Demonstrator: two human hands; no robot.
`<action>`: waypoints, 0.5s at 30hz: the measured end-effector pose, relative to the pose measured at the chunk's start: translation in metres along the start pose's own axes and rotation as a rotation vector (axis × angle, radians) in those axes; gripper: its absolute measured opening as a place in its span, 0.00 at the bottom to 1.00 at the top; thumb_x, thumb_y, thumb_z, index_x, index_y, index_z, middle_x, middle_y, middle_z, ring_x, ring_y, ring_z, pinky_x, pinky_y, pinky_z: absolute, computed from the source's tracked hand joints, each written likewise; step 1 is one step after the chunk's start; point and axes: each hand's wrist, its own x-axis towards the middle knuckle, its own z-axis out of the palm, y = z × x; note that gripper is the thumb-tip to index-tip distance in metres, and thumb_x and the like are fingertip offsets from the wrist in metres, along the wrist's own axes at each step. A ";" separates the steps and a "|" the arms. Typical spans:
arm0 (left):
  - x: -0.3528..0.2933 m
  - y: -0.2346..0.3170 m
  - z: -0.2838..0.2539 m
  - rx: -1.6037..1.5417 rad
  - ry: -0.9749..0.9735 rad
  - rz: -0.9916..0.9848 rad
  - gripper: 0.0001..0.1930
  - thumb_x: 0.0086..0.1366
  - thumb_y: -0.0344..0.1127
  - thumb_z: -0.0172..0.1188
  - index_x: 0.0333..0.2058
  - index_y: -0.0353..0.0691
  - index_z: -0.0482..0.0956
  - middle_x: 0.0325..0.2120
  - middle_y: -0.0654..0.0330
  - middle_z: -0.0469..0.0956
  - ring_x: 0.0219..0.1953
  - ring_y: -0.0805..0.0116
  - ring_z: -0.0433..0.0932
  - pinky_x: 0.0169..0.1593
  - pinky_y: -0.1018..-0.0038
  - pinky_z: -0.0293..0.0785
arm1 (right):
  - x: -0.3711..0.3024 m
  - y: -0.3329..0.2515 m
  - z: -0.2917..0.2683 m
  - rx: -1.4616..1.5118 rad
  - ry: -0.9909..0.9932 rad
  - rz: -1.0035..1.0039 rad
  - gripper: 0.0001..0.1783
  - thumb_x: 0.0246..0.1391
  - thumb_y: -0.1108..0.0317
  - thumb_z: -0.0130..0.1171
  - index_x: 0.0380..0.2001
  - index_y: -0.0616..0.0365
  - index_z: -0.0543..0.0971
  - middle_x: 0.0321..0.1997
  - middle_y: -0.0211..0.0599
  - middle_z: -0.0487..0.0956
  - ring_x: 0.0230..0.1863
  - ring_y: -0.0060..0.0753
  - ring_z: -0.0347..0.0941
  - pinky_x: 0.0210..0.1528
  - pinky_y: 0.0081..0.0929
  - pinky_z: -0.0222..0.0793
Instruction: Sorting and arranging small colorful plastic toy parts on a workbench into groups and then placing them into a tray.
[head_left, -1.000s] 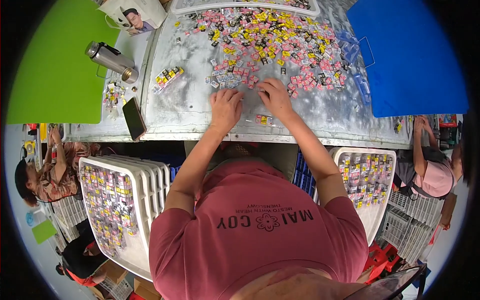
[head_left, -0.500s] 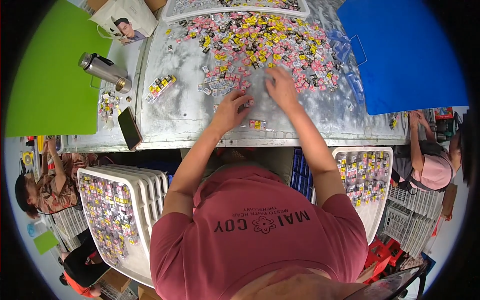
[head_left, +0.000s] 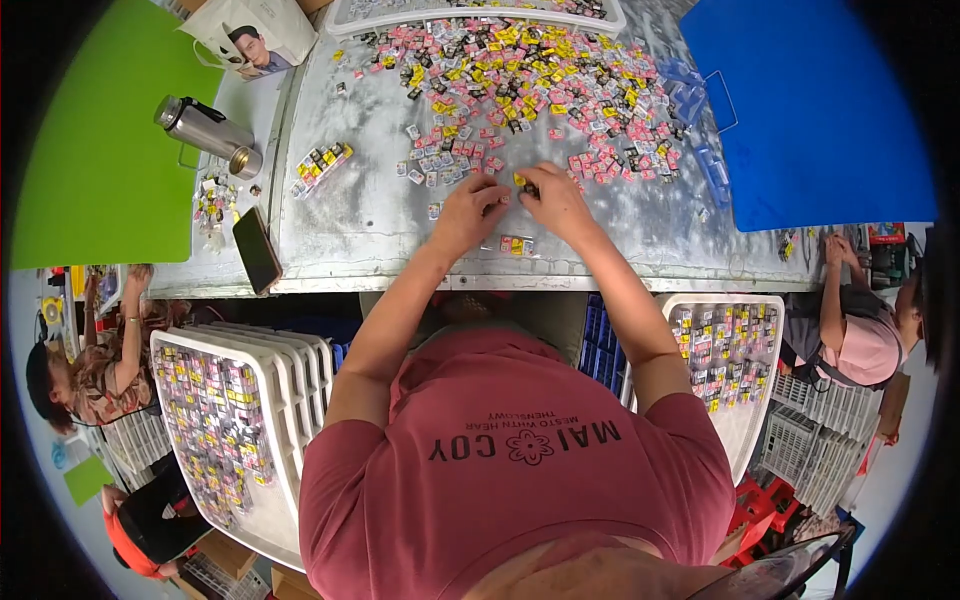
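Note:
Over the metal table, my left hand (head_left: 470, 214) is closed in a pinch; a sliver of a small pale piece shows at its fingertips, the rest hidden. Just to its right, my right hand (head_left: 556, 206) pinches a small yellow-and-black block (head_left: 519, 180). The fingertips of both hands are close together. Nearer the table edge lies a short clear strip with a few coloured blocks (head_left: 516, 245). Beyond my left hand are loose white and pink blocks (head_left: 440, 165), and a wide heap of pink, yellow, black and white blocks (head_left: 520, 75) spreads farther back.
A white tray (head_left: 470, 22) stands behind the heap. To the left are a filled clear pack (head_left: 322, 170), a phone (head_left: 257, 250) and a steel flask (head_left: 205, 130). Clear plastic cases (head_left: 685, 100) lie right, by a blue panel (head_left: 810, 120). Stacked trays (head_left: 285, 400) flank me; co-workers sit either side.
My right hand has drawn back from the heap toward my left hand, with a yellow-and-black block now at its fingertips. My left hand stays nearly in place.

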 end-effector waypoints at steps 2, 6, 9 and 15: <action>0.000 0.001 0.001 -0.008 0.012 -0.011 0.13 0.59 0.29 0.69 0.44 0.41 0.86 0.42 0.55 0.79 0.36 0.57 0.83 0.40 0.66 0.81 | -0.005 0.004 -0.002 0.098 -0.038 0.064 0.24 0.47 0.74 0.69 0.50 0.62 0.82 0.44 0.46 0.79 0.47 0.50 0.79 0.51 0.40 0.76; 0.004 0.008 -0.001 -0.003 0.008 -0.076 0.13 0.60 0.29 0.69 0.45 0.41 0.86 0.45 0.53 0.79 0.37 0.57 0.84 0.41 0.65 0.82 | 0.005 0.017 -0.007 0.054 0.040 0.013 0.24 0.46 0.75 0.70 0.50 0.61 0.82 0.44 0.44 0.80 0.44 0.47 0.79 0.48 0.37 0.76; 0.006 0.009 -0.001 -0.003 0.004 -0.115 0.13 0.61 0.30 0.69 0.45 0.41 0.86 0.47 0.53 0.79 0.37 0.56 0.84 0.42 0.66 0.82 | 0.011 0.015 -0.010 0.061 -0.065 -0.064 0.24 0.46 0.75 0.71 0.51 0.60 0.82 0.44 0.43 0.80 0.43 0.46 0.79 0.48 0.36 0.76; 0.004 0.006 -0.002 -0.002 0.013 -0.112 0.13 0.61 0.31 0.69 0.46 0.41 0.85 0.48 0.53 0.79 0.38 0.56 0.84 0.42 0.66 0.82 | 0.041 0.013 -0.017 0.117 -0.131 0.108 0.24 0.48 0.73 0.70 0.52 0.59 0.82 0.48 0.43 0.81 0.46 0.49 0.79 0.51 0.38 0.76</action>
